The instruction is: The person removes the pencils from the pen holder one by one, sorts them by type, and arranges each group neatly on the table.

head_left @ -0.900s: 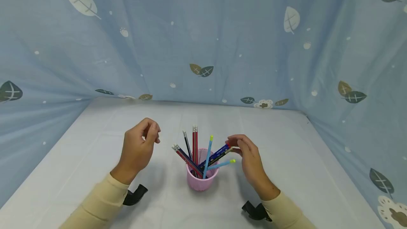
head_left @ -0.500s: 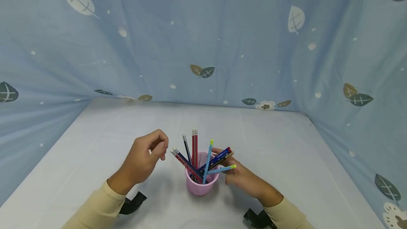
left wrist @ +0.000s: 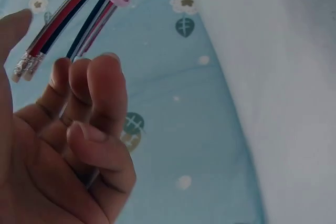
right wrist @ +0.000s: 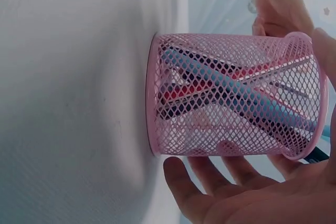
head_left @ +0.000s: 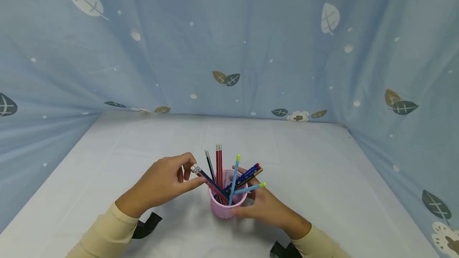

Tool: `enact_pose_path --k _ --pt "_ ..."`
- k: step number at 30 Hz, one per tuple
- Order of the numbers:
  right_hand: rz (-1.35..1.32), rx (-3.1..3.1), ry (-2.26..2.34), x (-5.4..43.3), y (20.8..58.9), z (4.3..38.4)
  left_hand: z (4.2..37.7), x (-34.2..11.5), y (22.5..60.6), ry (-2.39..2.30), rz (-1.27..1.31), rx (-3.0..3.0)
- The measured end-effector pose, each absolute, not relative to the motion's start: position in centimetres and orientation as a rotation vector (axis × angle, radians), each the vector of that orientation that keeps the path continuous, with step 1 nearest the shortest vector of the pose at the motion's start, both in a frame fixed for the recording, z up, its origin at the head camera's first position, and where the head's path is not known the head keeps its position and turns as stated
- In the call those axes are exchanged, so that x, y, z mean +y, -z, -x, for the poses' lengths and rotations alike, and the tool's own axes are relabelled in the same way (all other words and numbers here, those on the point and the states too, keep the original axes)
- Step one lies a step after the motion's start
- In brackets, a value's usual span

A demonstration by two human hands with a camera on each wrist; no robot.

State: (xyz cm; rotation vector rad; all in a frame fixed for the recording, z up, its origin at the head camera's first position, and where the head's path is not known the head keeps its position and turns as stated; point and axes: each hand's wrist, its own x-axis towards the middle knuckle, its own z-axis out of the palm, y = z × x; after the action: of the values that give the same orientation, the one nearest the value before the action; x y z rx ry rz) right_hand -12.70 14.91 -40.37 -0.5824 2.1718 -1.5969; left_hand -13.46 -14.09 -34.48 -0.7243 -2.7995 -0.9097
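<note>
A pink mesh pencil cup (head_left: 222,211) stands upright on the white table, with several pencils leaning in it. My right hand (head_left: 267,208) holds it from the right, thumb at the near side and fingers round behind the mesh wall (right wrist: 210,148). On the other side, my left hand (head_left: 161,182) has thumb and fingers spread apart about the white eraser ends of the red and dark-blue pencils (left wrist: 68,14); no pinch shows. Light-blue pencils (head_left: 234,174) with yellow ends, upright red pencils (head_left: 219,162) and blue ones with red ends (head_left: 248,174) also stick out.
A white cloth covers the table (head_left: 308,162). Behind it and at both sides hangs a blue curtain (head_left: 172,51) printed with leaves. Black straps (head_left: 147,226) sit under both wrists.
My right hand has come down from the pencil tops to the cup's side and taken hold of it. My left hand has moved right to the pencil ends, its thumb extending.
</note>
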Motion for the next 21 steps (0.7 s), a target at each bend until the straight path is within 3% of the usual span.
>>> enact_pose_path --k 8,21 --pt "0.577 2.215 1.625 14.4 40.3 12.5 14.1 -13.6 35.3 0.93 0.841 -2.737" --pt "0.57 2.238 1.639 14.1 40.6 12.6 14.3 -12.9 35.9 1.166 0.795 -2.762"
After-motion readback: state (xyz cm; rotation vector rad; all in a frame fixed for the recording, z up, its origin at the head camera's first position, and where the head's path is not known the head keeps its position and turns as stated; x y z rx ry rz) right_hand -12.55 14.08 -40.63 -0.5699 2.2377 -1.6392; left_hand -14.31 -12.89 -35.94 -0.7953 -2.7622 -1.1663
